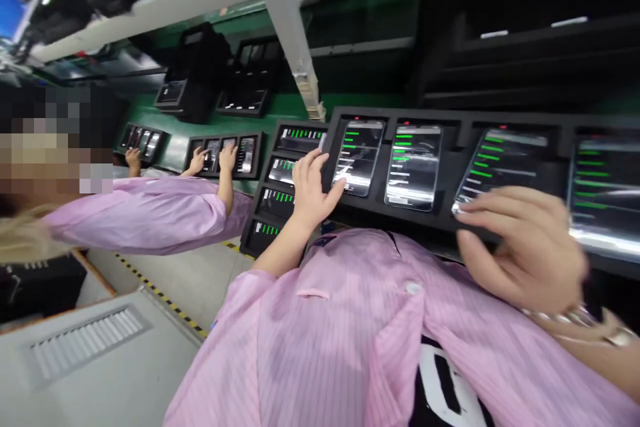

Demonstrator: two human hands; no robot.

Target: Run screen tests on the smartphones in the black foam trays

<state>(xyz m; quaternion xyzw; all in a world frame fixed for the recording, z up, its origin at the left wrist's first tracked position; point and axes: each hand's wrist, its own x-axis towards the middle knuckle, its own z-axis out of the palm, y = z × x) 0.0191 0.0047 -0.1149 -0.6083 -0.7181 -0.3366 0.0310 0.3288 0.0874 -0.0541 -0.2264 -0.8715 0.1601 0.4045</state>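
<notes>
Several smartphones with lit dark screens and green text lines lie in a black foam tray point(370, 209) before me. My left hand point(313, 190) is at the tray's left end, fingers spread, its thumb by the lower edge of the leftmost phone point(361, 153). Another phone point(413, 163) lies to its right. Over the lower part of the third phone point(505, 153) hovers my right hand point(525, 247), fingers extended and slightly blurred; I cannot tell whether it touches the glass. A fourth phone point(605, 180) lies at the far right. Neither hand grips anything.
A second black tray point(274, 180) of phones stands left of mine. Farther left, a co-worker in a pink sleeve point(145, 213) touches phones in another tray point(257, 153). A white post point(290, 27) rises behind my tray. Black trays point(193, 73) are stacked at the back.
</notes>
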